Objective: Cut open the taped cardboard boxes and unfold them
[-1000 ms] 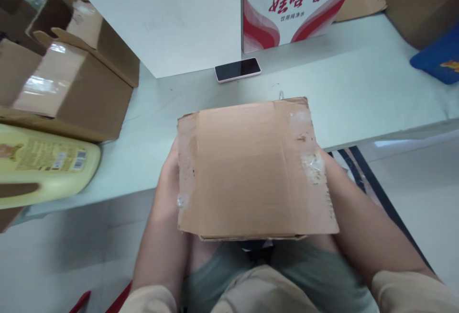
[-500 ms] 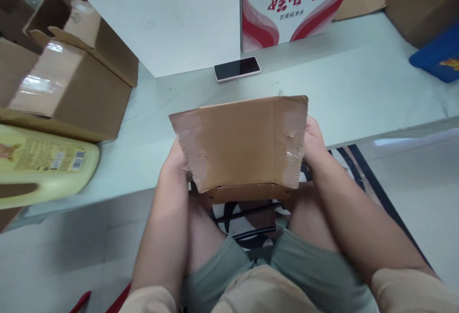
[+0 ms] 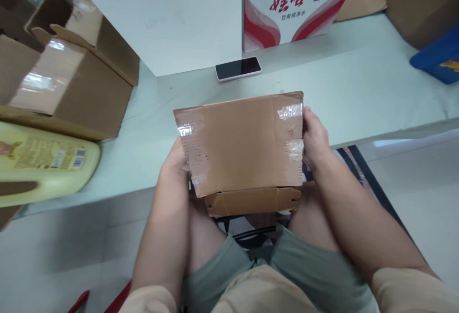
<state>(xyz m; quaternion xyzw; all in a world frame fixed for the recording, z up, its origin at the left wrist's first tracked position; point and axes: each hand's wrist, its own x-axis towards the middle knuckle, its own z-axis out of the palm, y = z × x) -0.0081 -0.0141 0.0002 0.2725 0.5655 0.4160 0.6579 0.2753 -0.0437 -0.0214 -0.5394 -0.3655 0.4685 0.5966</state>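
Between my hands is a brown cardboard box (image 3: pixel 238 145), held above my lap at the table's near edge. Strips of clear tape shine along its left and right sides, and a notched flap (image 3: pixel 251 201) hangs at its lower edge. My left hand (image 3: pixel 178 157) grips the box's left side, its fingertips hidden behind the cardboard. On the opposite side my right hand (image 3: pixel 315 133) is closed on the edge, with most of its fingers out of sight behind the box.
A phone (image 3: pixel 238 69) lies beyond the box, before a white box (image 3: pixel 172 21) and a red-and-white carton (image 3: pixel 297 11). Taped cardboard boxes (image 3: pixel 86 83) and a yellow jug (image 3: pixel 46 164) stand at left. A blue container (image 3: pixel 437 57) sits at right on the pale table (image 3: pixel 358 78).
The box has tilted in my hands, so more of its taped face and of the lower notched flap shows. Both hands keep their hold on its sides.
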